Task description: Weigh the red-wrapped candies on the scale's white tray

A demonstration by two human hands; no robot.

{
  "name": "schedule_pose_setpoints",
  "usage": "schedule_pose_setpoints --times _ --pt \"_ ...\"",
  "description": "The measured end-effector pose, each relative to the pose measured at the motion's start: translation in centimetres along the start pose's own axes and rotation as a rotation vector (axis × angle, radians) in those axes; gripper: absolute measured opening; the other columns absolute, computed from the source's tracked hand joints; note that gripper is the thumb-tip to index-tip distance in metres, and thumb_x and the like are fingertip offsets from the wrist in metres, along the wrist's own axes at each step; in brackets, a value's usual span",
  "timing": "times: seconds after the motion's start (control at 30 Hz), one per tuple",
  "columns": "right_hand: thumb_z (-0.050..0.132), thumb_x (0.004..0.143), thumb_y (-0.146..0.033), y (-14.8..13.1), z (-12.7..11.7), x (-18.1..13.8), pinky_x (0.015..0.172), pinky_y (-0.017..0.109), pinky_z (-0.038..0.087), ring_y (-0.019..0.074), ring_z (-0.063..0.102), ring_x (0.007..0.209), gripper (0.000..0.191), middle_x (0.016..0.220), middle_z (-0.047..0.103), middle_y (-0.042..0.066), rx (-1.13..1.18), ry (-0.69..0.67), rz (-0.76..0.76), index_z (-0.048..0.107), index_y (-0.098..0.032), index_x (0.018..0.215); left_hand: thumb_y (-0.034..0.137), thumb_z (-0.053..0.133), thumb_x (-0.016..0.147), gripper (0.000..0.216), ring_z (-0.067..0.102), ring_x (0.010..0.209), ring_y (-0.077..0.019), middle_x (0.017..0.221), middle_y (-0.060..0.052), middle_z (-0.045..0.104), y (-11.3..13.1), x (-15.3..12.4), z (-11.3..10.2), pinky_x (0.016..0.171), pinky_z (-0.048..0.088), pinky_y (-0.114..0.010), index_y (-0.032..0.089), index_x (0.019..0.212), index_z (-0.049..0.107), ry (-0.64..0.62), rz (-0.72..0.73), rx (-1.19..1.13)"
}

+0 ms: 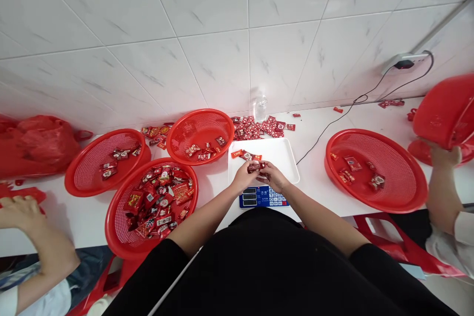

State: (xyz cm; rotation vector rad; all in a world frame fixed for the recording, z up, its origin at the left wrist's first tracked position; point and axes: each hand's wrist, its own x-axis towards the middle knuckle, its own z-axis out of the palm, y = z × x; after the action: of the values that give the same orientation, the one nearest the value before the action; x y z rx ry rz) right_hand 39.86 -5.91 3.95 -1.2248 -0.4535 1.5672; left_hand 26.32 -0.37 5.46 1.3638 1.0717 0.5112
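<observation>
My left hand (243,176) and my right hand (272,176) meet over the near edge of a white scale tray (285,158). Between their fingers they pinch a small dark red wrapped candy (255,167). A few red candies (245,154) lie on the tray's far left corner. Just below my hands is the scale's blue keypad and display (262,197). A red mesh basket (151,207) heaped with several wrapped candies sits to my left.
Two more red baskets (105,165) (200,133) stand at the back left and another red basket (375,170) at the right. Loose candies (259,127) and a clear bottle (260,106) sit by the wall. Other people's hands (22,210) (444,155) work at both sides. A black cable (333,126) crosses the table.
</observation>
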Motion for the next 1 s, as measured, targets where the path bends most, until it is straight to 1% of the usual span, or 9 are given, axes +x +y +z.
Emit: schedule_pose_setpoints --times 0.13,0.23,0.33,0.53,0.6,0.7,0.77,0.87,1.0 --pt "0.068 0.072 -0.038 -0.1 0.4 -0.7 0.087 0.037 0.052 0.0190 0.066 0.098 0.034 0.099 0.073 -0.001 0.166 -0.049 0.005 0.061 -0.027 0.103 0.011 0.058 0.079 0.038 0.065 0.108 -0.0201 0.117 -0.005 0.069 1.4 -0.4 0.5 0.099 0.050 -0.034 0.020 0.116 0.060 -0.082 0.172 0.234" --pt "0.069 0.073 -0.048 -0.1 0.3 -0.8 0.082 0.037 0.053 0.0210 0.067 0.091 0.031 0.087 0.073 0.000 0.257 -0.014 0.013 0.063 -0.025 0.094 0.013 0.057 0.079 0.054 0.059 0.117 -0.0247 0.127 -0.007 0.063 2.0 -1.0 1.1 0.103 0.047 -0.039 0.023 0.133 0.053 -0.135 0.304 0.503" --pt "0.071 0.071 -0.044 -0.1 -0.5 -1.0 0.078 0.037 0.055 0.0232 0.068 0.089 0.024 0.079 0.072 0.001 0.331 0.033 0.014 0.064 -0.025 0.084 0.016 0.054 0.084 0.063 0.052 0.126 -0.0263 0.137 -0.008 0.056 2.6 -1.6 1.9 0.108 0.043 -0.040 0.027 0.145 0.043 -0.179 0.395 0.649" --pt "0.071 0.070 -0.037 -0.1 -2.8 -2.7 0.078 0.035 0.056 0.0234 0.068 0.098 0.022 0.085 0.074 0.003 0.429 0.087 0.003 0.068 -0.024 0.087 0.027 0.055 0.089 0.047 0.049 0.129 -0.0268 0.135 -0.003 0.056 4.6 -2.1 2.7 0.113 0.039 -0.039 0.036 0.135 0.056 -0.225 0.454 0.711" --pt "0.070 0.070 -0.037 -0.3 -3.7 -3.5 0.079 0.035 0.057 0.0244 0.068 0.102 0.024 0.090 0.075 0.005 0.449 0.108 -0.001 0.070 -0.022 0.088 0.035 0.055 0.092 0.042 0.049 0.129 -0.0260 0.133 -0.004 0.057 4.7 -1.8 2.5 0.113 0.039 -0.038 0.036 0.133 0.058 -0.201 0.476 0.698" --pt "0.070 0.069 -0.038 -0.8 -5.8 -4.7 0.081 0.037 0.059 0.0259 0.066 0.110 0.025 0.096 0.074 0.007 0.477 0.154 -0.015 0.070 -0.023 0.089 0.038 0.053 0.094 0.039 0.047 0.131 -0.0245 0.134 -0.006 0.055 4.0 -0.3 1.4 0.115 0.035 -0.036 0.031 0.132 0.058 -0.075 0.528 0.718" --pt "0.069 0.069 -0.038 -1.5 -7.7 -5.6 0.082 0.038 0.060 0.0266 0.065 0.114 0.024 0.099 0.074 0.008 0.502 0.225 -0.054 0.071 -0.024 0.088 0.035 0.055 0.093 0.042 0.042 0.135 -0.0253 0.140 -0.009 0.050 3.1 1.3 0.1 0.117 0.030 -0.037 0.026 0.133 0.056 0.015 0.495 0.795" --pt "0.067 0.071 -0.036 -2.9 -11.3 -6.9 0.088 0.047 0.059 0.0293 0.063 0.119 0.018 0.106 0.074 0.010 0.535 0.389 -0.202 0.074 -0.028 0.086 0.037 0.062 0.088 0.058 0.023 0.146 -0.0313 0.156 -0.014 0.033 1.7 3.8 -2.3 0.121 0.019 -0.044 0.020 0.141 0.048 0.090 0.312 0.967" --pt "0.063 0.074 -0.033 -5.0 -16.4 -8.4 0.093 0.061 0.052 0.0324 0.062 0.120 0.016 0.121 0.070 0.014 0.600 0.629 -0.401 0.076 -0.030 0.083 0.049 0.068 0.083 0.077 0.004 0.150 -0.0393 0.164 -0.016 0.014 0.5 5.7 -4.3 0.119 0.008 -0.055 0.021 0.149 0.039 0.047 0.096 1.080"
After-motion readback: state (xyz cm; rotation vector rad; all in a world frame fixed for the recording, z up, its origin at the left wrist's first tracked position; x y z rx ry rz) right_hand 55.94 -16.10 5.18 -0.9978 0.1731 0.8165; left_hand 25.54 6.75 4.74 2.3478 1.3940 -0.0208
